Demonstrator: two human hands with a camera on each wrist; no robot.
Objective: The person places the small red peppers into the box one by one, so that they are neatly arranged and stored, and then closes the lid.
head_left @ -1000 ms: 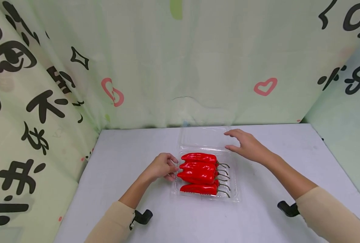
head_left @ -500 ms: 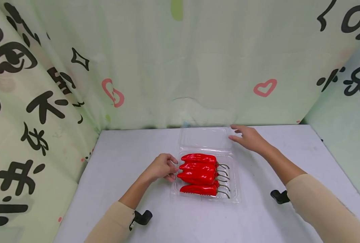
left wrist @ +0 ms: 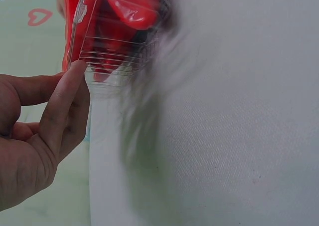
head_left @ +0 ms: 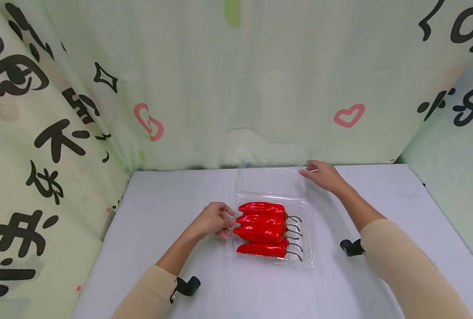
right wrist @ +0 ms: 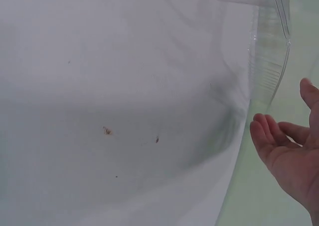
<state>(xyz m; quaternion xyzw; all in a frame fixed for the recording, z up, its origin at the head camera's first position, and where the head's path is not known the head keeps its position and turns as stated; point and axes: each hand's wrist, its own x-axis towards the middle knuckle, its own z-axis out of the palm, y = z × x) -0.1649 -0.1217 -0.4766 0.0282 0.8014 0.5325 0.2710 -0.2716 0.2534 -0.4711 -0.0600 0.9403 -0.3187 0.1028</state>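
Several shiny red peppers point(head_left: 260, 230) lie in a clear plastic clamshell box point(head_left: 309, 252), their thin green stems pointing right. The box's hinged lid point(head_left: 270, 181) is folded back toward the curtain. At the box's left side is my left hand point(head_left: 213, 220); in the left wrist view, its thumb and a finger meet on the rim, pinching it. My right hand point(head_left: 325, 175) is beside the lid's far right corner, fingers loosely bent and thumb apart. From the right wrist, the fingertips of this hand point(right wrist: 289, 146) appear just off the lid's ribbed edge point(right wrist: 269, 71), with nothing between them.
A white table point(head_left: 172, 190) carries the box. Behind it hangs a pale green curtain point(head_left: 276, 79) with black lettering and pink hearts, close to the lid's far edge. Dark wrist mounts point(head_left: 188, 285) stick out from both beige sleeves.
My right hand has moved back along the lid's right side to its far corner, the thumb drawing closer to the fingers. The left hand, box and peppers have stayed in place.
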